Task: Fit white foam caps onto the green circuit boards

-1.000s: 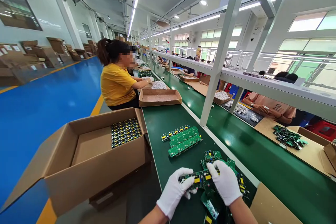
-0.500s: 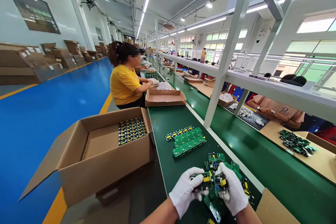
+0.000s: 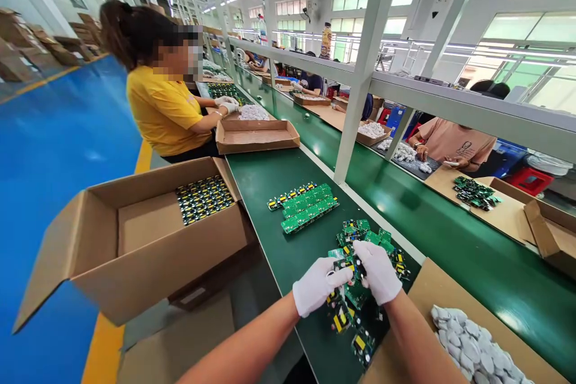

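Both hands wear white gloves and are close together over a heap of loose circuit boards. My left hand is closed on a small circuit board with a yellow component. Close against it, my right hand has its fingers curled around board parts; its fingertips are partly hidden. Beyond the hands, several green board strips lie side by side on the dark green bench, mostly with their green faces up.
An open carton with rows of boards stands left of the bench. A shallow cardboard tray sits ahead, near a co-worker in yellow. White pieces lie on cardboard at right. A metal post rises beside the conveyor.
The view has swung right and down, bringing the white pieces into sight. My hands have drawn closer together, and the boards in them show less than before.
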The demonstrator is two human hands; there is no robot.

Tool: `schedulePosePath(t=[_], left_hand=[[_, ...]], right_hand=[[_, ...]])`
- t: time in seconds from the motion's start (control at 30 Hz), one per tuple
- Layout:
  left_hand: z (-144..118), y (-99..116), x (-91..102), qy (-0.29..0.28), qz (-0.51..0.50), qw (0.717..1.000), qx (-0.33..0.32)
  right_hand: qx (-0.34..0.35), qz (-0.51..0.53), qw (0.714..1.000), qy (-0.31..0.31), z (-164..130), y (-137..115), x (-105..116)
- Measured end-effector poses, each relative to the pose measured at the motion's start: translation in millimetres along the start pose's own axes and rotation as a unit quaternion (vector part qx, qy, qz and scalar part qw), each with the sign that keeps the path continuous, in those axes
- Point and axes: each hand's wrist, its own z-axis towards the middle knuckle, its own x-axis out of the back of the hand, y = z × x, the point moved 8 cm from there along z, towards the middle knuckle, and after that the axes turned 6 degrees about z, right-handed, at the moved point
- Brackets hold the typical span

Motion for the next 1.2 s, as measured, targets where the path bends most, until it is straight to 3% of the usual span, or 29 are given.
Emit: schedulePosePath(t=[0.2,0.47,0.63,0.77,0.83,0.87,0.93,0.97,1.1,1.2], left_hand=[[-1,10,-4.7,-0.020,0.034,0.999,-0.003],[12,13,-4.1,-0.046,0.113,0.993,-0.002],[11,15,-7.2,-0.062,0.062,0.996,-0.012],[9,13,-13.0,-0.078,-0.048,0.996,0.012],[11,9,-10.8,-0.069,-0.096,0.993,0.030],[14,7,-7.3,-0.058,-0.109,0.991,0.041],[21,0,3.8,-0.030,-0.108,0.992,0.053],[26,-4,11.9,-0.006,-0.092,0.994,0.052],[36,-21,49.1,0.151,-0.034,0.986,0.055],[28,-32,53.0,0.215,-0.038,0.972,0.084]], right_hand=[[-0.078,0.153,0.984,-0.043,-2,19,-8],[-0.129,0.281,0.950,-0.034,2,34,-12],[-0.156,0.327,0.931,-0.037,-2,37,-16],[-0.194,0.344,0.917,-0.060,-7,38,-25],[-0.187,0.318,0.928,-0.056,-4,34,-21],[-0.158,0.270,0.949,-0.042,0,29,-12],[-0.062,0.119,0.991,0.000,11,13,10],[-0.011,0.043,0.999,0.019,15,3,20],[0.097,-0.083,0.990,0.058,18,-15,40],[0.129,-0.181,0.972,0.072,5,-15,33]])
